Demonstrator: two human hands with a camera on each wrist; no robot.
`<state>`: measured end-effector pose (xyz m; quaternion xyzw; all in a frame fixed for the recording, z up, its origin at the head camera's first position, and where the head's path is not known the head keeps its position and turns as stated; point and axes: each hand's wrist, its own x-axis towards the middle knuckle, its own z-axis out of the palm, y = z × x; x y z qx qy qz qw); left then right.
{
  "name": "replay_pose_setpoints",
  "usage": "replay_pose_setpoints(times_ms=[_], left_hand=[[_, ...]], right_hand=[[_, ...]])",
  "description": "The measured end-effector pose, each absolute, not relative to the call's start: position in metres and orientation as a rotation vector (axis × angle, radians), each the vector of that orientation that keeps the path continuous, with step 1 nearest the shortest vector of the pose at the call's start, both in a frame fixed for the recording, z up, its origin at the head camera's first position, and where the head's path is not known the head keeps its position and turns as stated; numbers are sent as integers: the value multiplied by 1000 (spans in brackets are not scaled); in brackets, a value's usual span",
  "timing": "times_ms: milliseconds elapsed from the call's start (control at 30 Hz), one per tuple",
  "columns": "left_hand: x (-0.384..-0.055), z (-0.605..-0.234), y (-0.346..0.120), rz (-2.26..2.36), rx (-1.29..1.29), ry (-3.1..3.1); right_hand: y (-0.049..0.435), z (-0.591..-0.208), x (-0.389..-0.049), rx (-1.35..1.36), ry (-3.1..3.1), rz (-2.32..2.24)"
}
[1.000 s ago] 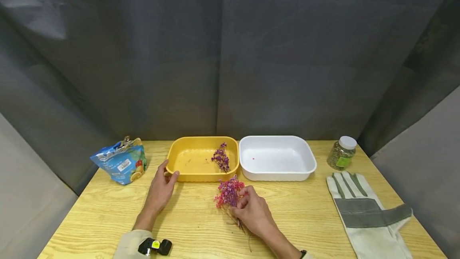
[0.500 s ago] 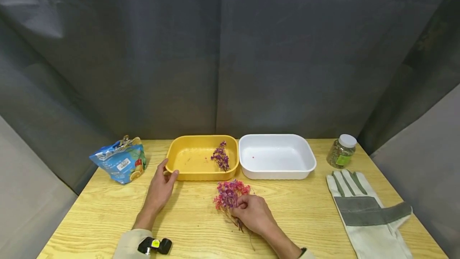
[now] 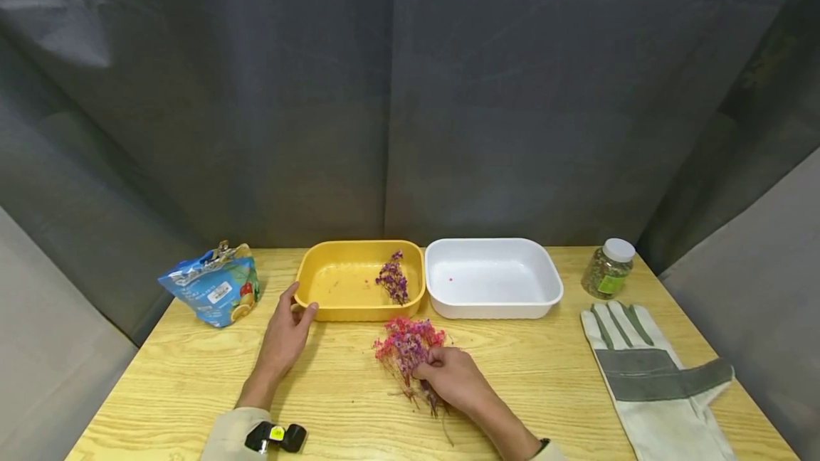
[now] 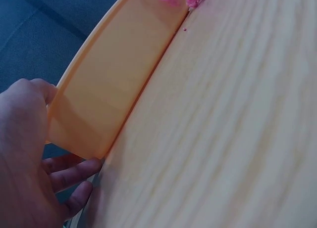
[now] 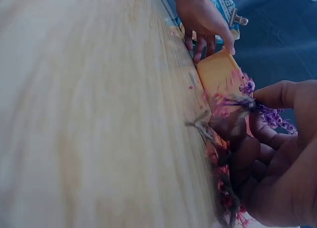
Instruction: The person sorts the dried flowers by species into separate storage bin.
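My right hand (image 3: 456, 379) pinches thin stems in a bunch of pink and purple dried flowers (image 3: 406, 343) in front of the two trays. In the right wrist view, thumb and fingertips close on a sprig with purple blossoms (image 5: 270, 115); other stems lie below the fingers. My left hand (image 3: 283, 336) holds the near left corner of the yellow tray (image 3: 359, 315). From the left wrist, the thumb sits at the rim and the fingers curl by the lower corner. Inside that tray, toward its right side, lies a purple dried flower sprig (image 3: 393, 279).
A white tray (image 3: 493, 310) stands right of the yellow one, holding a tiny pink speck. On the left is a blue pouch (image 3: 221, 290) with a clip. At right are a white-lidded jar (image 3: 607, 272) and a work glove (image 3: 653, 375) on the wooden table (image 3: 173, 390).
The bunch has spread out, its pink blossoms shifting left and its stems fanning apart. My right hand has moved slightly down and right. My left hand stays at the yellow tray.
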<state>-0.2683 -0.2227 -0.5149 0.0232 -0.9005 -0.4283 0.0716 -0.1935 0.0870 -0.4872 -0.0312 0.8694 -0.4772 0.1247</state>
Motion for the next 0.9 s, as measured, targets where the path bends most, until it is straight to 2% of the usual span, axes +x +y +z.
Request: replay_pose_setpoints(times_ms=[333,900], left_hand=[[-269,-514,-222,-1293,68,-2707],[-269,-514,-222,-1291,78,-2696]], right_hand=[[91,-481,-197,-51,2381,-1645],[98,-483,-203,-126,2255,-1815]])
